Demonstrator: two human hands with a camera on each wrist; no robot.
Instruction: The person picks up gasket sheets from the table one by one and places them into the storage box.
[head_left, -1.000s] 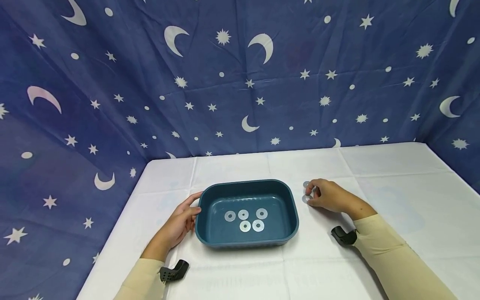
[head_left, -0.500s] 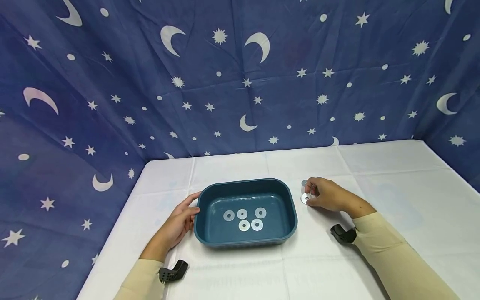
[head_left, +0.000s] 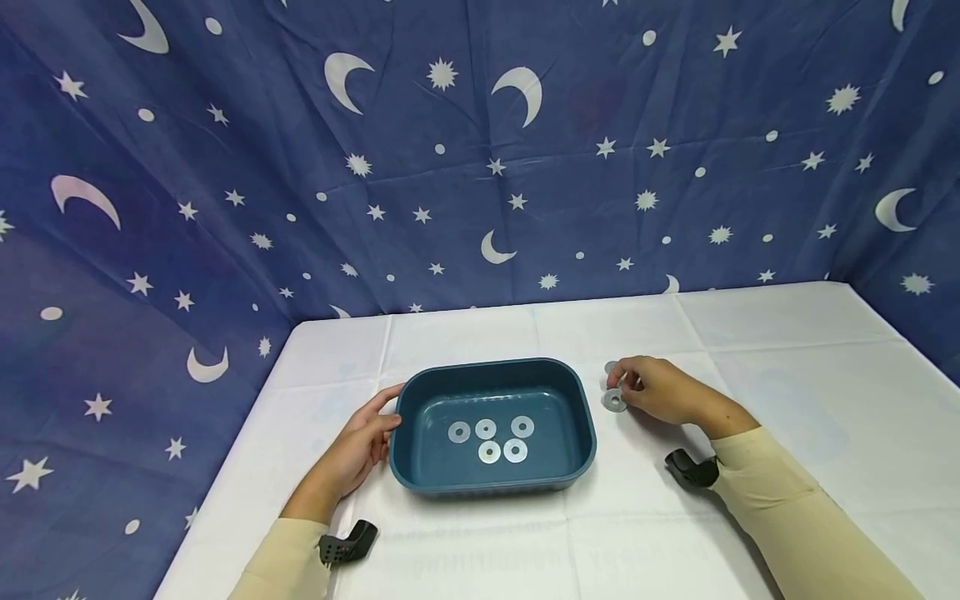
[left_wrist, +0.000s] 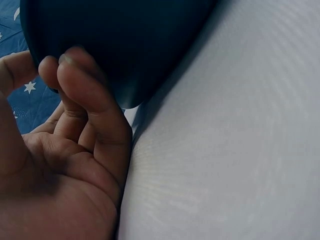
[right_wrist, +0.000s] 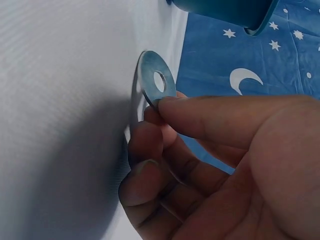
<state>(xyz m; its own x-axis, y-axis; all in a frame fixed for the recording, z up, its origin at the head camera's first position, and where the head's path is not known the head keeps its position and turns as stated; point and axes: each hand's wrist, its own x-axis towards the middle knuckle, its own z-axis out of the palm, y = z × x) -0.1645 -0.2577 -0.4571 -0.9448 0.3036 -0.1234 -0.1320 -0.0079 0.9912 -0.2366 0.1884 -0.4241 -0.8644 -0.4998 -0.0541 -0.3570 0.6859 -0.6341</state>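
Bin [head_left: 492,483], dark teal, one, on the white-covered desk [head_left: 480,550]. Washers [head_left: 489,452] inside it, flat: five. Held washer [right_wrist: 152,70], right of the bin: one, pinched by the right hand [head_left: 660,390]. Far washer [head_left: 610,367] on the desk: one, partly screened by that hand; others beneath, cannot tell. Left hand [head_left: 358,442]: grips the bin's left end. Wrist cameras [head_left: 349,542], black: two. Backdrop [head_left: 420,100]: blue, moons and stars.

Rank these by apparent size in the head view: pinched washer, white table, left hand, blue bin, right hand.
1. White table
2. Blue bin
3. Left hand and right hand: too alike to rank
4. Pinched washer
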